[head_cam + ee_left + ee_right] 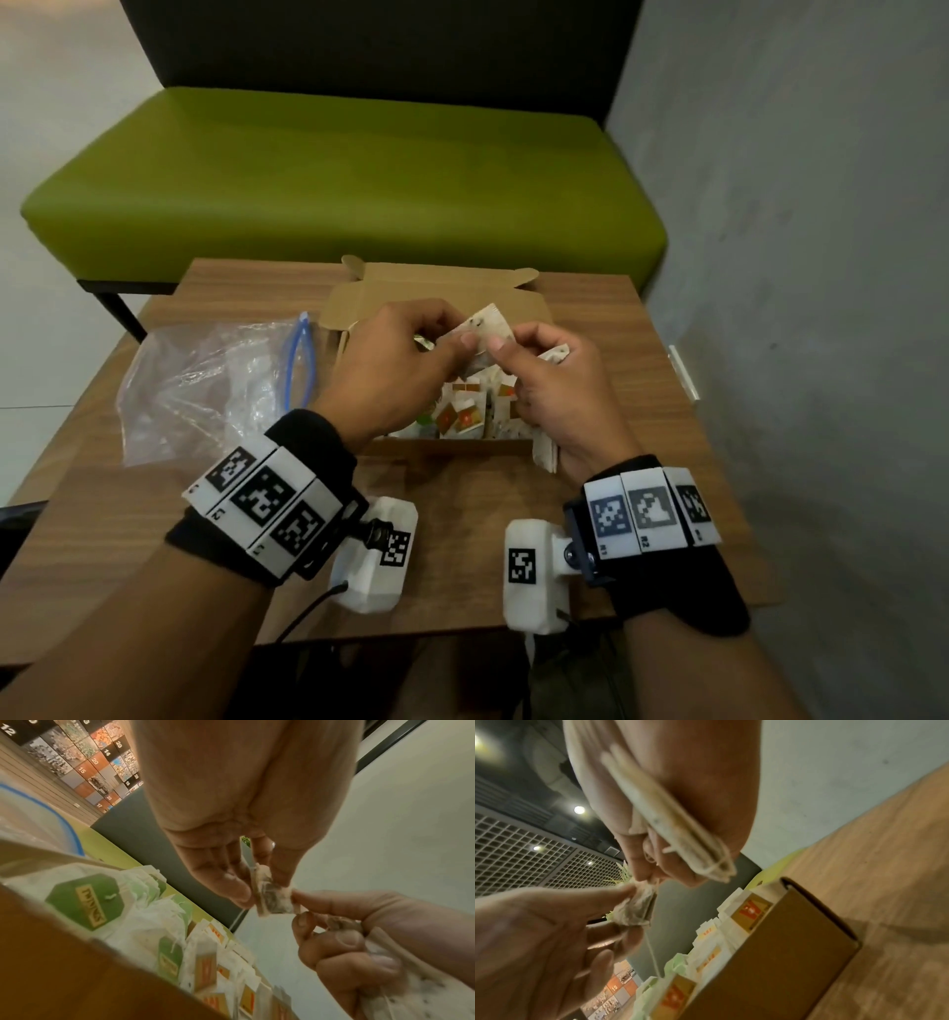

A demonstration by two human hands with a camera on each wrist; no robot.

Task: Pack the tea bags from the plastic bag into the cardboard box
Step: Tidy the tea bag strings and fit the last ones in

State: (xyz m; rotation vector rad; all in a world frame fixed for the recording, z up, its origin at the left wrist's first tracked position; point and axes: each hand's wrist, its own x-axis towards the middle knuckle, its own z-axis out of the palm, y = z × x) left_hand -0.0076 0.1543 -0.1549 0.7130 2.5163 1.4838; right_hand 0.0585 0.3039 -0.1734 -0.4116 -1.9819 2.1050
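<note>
An open cardboard box [441, 294] stands mid-table, packed with several upright tea bags [462, 417] with green or orange tags. Above it, my left hand [462, 340] and my right hand [500, 348] both pinch one loose tea bag [485, 329] between thumb and fingers. In the left wrist view that tea bag [273, 899] hangs between the two hands. My right hand also grips a stack of tea bags [675, 833] against its palm. The clear plastic bag [205, 380] with a blue zip lies flat to the left of the box and looks empty.
The wooden table [462, 539] is small, with its edges close on all sides. A green bench [349, 180] stands right behind it and a grey wall [796, 257] runs along the right. The box's lid flap stands up at the back.
</note>
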